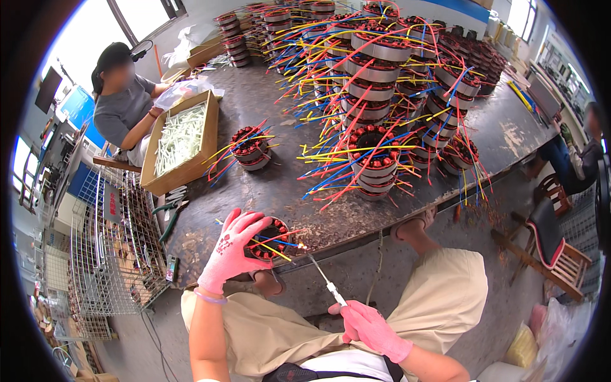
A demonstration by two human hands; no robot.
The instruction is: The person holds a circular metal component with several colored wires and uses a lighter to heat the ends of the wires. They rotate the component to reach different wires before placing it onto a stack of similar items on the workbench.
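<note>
At the table's near edge my left hand (234, 248), in a pink glove, grips a motor stator (279, 228) with dark red windings. Red, blue and yellow wires stick out of it to the right. My right hand (368, 326), also gloved in pink, is closed round a slim white-handled tool (335, 294) with a long thin metal shaft. Its tip points up and left at the wire ends, where a small orange glow shows; whether it touches them I cannot tell. Farther back, another wired stator (251, 150) stands alone on the table.
Tall stacks of wired stators (375, 95) fill the table's middle and back. A cardboard box (147, 184) of pale thin tubes sits at the left, near pliers (170, 219). A co-worker (121, 95) sits behind it. Wire baskets (121, 254) stand left; a chair (547, 245) right.
</note>
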